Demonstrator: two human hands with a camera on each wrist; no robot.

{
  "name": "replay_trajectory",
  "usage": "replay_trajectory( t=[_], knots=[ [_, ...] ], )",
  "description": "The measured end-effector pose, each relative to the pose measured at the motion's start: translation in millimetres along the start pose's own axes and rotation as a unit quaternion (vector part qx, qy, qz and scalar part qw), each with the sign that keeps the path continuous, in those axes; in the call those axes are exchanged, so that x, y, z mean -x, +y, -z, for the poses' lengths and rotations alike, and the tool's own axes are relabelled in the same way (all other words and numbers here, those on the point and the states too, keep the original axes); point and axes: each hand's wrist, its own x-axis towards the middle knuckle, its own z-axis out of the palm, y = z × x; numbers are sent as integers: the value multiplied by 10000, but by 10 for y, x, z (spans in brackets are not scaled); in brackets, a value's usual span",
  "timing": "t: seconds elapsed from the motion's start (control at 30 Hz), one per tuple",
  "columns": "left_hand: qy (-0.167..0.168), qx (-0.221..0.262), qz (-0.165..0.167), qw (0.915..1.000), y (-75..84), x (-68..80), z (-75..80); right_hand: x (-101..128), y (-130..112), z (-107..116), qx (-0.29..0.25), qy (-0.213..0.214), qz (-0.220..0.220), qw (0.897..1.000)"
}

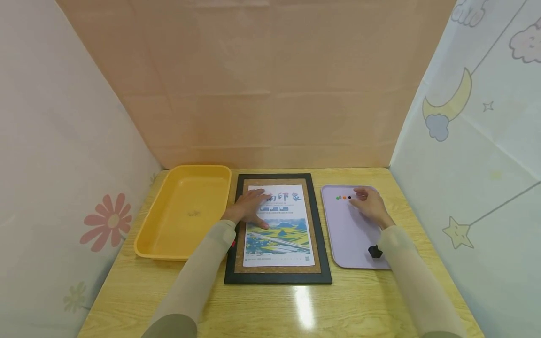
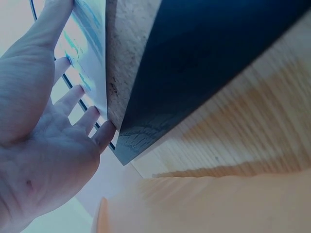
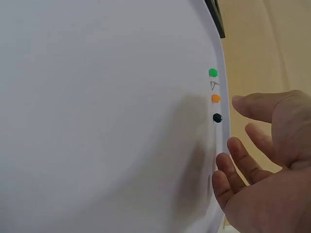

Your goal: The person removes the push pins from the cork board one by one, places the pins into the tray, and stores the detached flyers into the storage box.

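Note:
My left hand [image 1: 249, 206] rests with spread fingers on the upper left of a printed poster [image 1: 279, 234], which shows a yellow and green landscape. The poster lies on a cork board [image 1: 313, 269] with a black frame [image 1: 279, 278]. In the left wrist view, the left fingers [image 2: 77, 94] reach across the poster's edge. My right hand [image 1: 369, 206] hovers at the far end of a lilac tray [image 1: 351, 234], thumb and fingers apart. Just beside its thumb, a row of thumbtacks includes a green one [image 3: 213, 73], an orange one [image 3: 216, 98] and a black one [image 3: 217, 118].
A deep yellow tray [image 1: 186, 192] stands left of the framed board on the wooden table [image 1: 253, 310]. The lilac tray is to the board's right. A peach backdrop [image 1: 270, 94] rises behind, with patterned white side walls [image 1: 477, 155].

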Motion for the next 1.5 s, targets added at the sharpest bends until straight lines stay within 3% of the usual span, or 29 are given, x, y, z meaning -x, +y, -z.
replay_trajectory(
  t=[0.2, 0.4, 0.83, 1.0, 1.27, 1.5],
  knots=[
    [-31, 110, -33, 9999, -7, 11, 14, 170, -110, -8, -338, 96, 231, 9991],
    [-133, 204, 74, 9997, -28, -43, -11, 348, -312, -39, -534, -112, 446, 9975],
    [39, -95, -7, 9999, 0, -38, -50, 599, -658, -346, -675, -556, 1077, 9903],
    [76, 1, 145, 9999, 17, -11, -49, 666, -736, -450, -660, -736, 1306, 9865],
    [373, 431, 394, 9976, 93, 79, -84, 758, -826, -579, -801, -1044, 1426, 9810],
    [771, 468, 484, 9947, 147, 177, -162, 801, -881, -650, -789, -1248, 1514, 9774]
  ],
)
